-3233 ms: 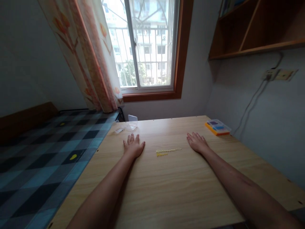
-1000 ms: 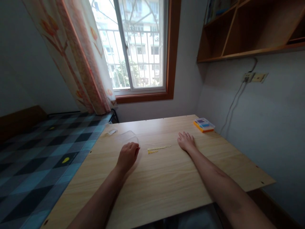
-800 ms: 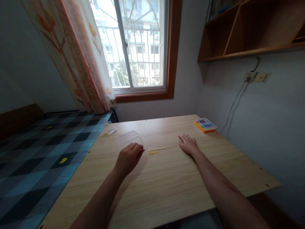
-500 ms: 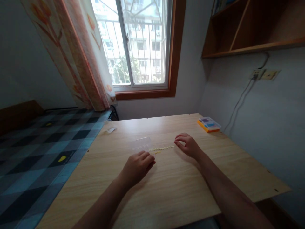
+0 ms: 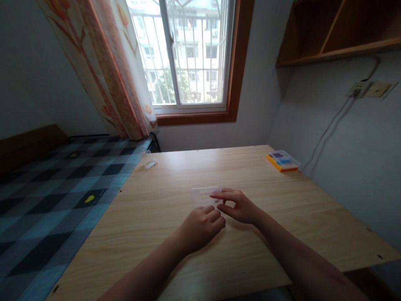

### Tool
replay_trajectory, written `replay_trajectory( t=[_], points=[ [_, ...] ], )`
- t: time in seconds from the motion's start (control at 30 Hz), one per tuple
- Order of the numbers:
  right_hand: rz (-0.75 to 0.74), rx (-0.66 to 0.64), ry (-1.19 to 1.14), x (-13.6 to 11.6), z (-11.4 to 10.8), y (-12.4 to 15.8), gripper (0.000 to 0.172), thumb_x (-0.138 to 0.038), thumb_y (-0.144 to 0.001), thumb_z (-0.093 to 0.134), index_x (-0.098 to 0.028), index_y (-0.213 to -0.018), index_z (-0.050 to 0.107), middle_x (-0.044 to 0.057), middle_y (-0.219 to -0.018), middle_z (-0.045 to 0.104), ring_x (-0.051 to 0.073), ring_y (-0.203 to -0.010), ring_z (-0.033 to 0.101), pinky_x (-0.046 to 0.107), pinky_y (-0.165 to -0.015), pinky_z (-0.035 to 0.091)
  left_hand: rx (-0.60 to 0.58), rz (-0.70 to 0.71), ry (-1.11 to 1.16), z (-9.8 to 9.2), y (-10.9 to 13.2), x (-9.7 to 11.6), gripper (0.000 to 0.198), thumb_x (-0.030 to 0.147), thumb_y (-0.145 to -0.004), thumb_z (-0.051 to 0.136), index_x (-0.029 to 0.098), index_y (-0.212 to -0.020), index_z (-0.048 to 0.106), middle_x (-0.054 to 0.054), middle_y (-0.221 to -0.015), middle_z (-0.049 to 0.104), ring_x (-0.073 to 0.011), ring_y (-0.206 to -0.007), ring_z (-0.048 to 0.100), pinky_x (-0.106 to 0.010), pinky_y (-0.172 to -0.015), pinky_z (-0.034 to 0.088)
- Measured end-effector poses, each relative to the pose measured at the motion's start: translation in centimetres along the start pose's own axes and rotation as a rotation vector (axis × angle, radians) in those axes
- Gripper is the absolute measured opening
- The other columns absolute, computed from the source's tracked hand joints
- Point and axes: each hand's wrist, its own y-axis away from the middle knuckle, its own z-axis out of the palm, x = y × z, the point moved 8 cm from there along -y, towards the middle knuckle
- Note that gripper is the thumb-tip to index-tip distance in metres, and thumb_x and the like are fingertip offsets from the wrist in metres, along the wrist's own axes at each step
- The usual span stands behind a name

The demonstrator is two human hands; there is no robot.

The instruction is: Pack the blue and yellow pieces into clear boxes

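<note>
A clear, shallow plastic case (image 5: 200, 193) lies in front of me near the middle of the table, with small pale pieces showing dimly in or through it. My right hand (image 5: 240, 205) is at its right end, the index finger over the plastic and the thumb at the near side, closed on it. At the case's near edge is my left hand (image 5: 202, 229), its fingers curled and pressed together. What those fingers hold, if anything, is hidden. The row of tiny yellow pieces is mostly out of sight behind the hands and plastic.
An orange box with a clear lid (image 5: 283, 161) stands at the table's far right corner. Small clear plastic containers (image 5: 151, 164) sit at the far left corner. A bed with a checked cover (image 5: 103, 184) borders the wooden table (image 5: 150, 234) on the left.
The clear plastic case has shifted right, over where the yellow row lay. My right hand has moved left onto it, and my hands are closer together. The view has turned slightly.
</note>
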Motion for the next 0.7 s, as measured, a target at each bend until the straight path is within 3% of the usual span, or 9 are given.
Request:
replay_trajectory(
  t=[0.1, 0.23, 0.3, 0.37, 0.43, 0.53, 0.63, 0.7],
  points=[
    [0.044, 0.056, -0.035, 1.1, 0.0, 0.1, 0.034, -0.024, -0.095, 0.067, -0.025, -0.128, 0.072, 0.006, -0.105, 0.075, 0.016, -0.084, 0.070, 0.029, -0.074, 0.058, 0.073, 0.002, -0.022, -0.7, -0.4, 0.4, 0.023, 0.019, -0.103, 0.052, 0.020, -0.082, 0.060, -0.002, -0.081, 0.065, -0.0179, -0.076, 0.059, -0.032, -0.070, 0.047],
    [0.139, 0.241, -0.094, 2.9, -1.6, 0.4, 0.032, -0.025, -0.095, 0.065, -0.027, -0.125, 0.074, 0.008, -0.115, 0.077, 0.019, -0.094, 0.073, 0.032, -0.078, 0.060, 0.359, -0.013, 0.008, -4.3, 0.2, 0.1, 0.010, 0.026, -0.100, 0.059, 0.025, -0.106, 0.066, -0.002, -0.099, 0.072, -0.0203, -0.094, 0.061, -0.040, -0.098, 0.046],
    [0.210, 0.359, -0.169, 4.1, -2.9, 0.8, 0.033, -0.028, -0.093, 0.066, -0.026, -0.125, 0.074, 0.009, -0.116, 0.076, 0.019, -0.090, 0.075, 0.032, -0.074, 0.060, 0.504, -0.076, -0.001, -5.9, 1.4, -1.4, 0.020, 0.027, -0.098, 0.058, 0.025, -0.118, 0.064, -0.005, -0.105, 0.071, -0.0224, -0.100, 0.061, -0.043, -0.100, 0.046],
    [0.289, 0.499, -0.236, 5.5, -4.3, 1.4, 0.035, -0.031, -0.089, 0.069, -0.024, -0.124, 0.074, 0.010, -0.114, 0.076, 0.020, -0.085, 0.075, 0.031, -0.066, 0.059, 0.559, -0.225, -0.013, -6.2, 2.7, -4.4, 0.025, 0.023, -0.096, 0.058, 0.021, -0.120, 0.064, -0.009, -0.107, 0.070, -0.0245, -0.102, 0.060, -0.045, -0.097, 0.048],
    [0.362, 0.650, -0.268, 6.8, -5.7, 2.1, 0.039, -0.035, -0.086, 0.072, -0.022, -0.123, 0.074, 0.011, -0.112, 0.076, 0.020, -0.082, 0.075, 0.028, -0.060, 0.056, 0.457, -0.425, -0.018, -4.6, 3.8, -8.1, 0.025, 0.022, -0.098, 0.055, 0.020, -0.119, 0.067, -0.010, -0.108, 0.071, -0.0254, -0.103, 0.061, -0.046, -0.097, 0.049],
    [0.444, 0.820, -0.304, 8.1, -6.9, 3.0, 0.047, -0.039, -0.081, 0.074, -0.022, -0.124, 0.072, 0.011, -0.113, 0.074, 0.021, -0.082, 0.075, 0.027, -0.057, 0.054, 0.114, -0.684, 0.100, 0.6, 5.4, -12.8, 0.029, 0.026, -0.099, 0.051, 0.019, -0.120, 0.071, -0.012, -0.118, 0.070, -0.0278, -0.113, 0.060, -0.046, -0.103, 0.049],
    [0.503, 0.898, -0.341, 9.0, -7.1, 3.6, 0.054, -0.042, -0.077, 0.074, -0.022, -0.127, 0.070, 0.011, -0.117, 0.072, 0.022, -0.084, 0.074, 0.026, -0.056, 0.053, -0.042, -0.734, 0.143, 4.1, 6.3, -13.9, 0.037, 0.025, -0.098, 0.052, 0.018, -0.130, 0.069, -0.013, -0.127, 0.070, -0.0287, -0.118, 0.062, -0.046, -0.105, 0.050],
    [0.531, 0.924, -0.353, 9.3, -7.0, 3.8, 0.056, -0.042, -0.075, 0.074, -0.022, -0.128, 0.069, 0.011, -0.117, 0.071, 0.022, -0.085, 0.074, 0.026, -0.055, 0.052, -0.105, -0.740, 0.149, 5.5, 6.4, -13.7, 0.040, 0.026, -0.098, 0.053, 0.018, -0.134, 0.068, -0.015, -0.131, 0.069, -0.0320, -0.121, 0.061, -0.050, -0.106, 0.049]
  ],
)
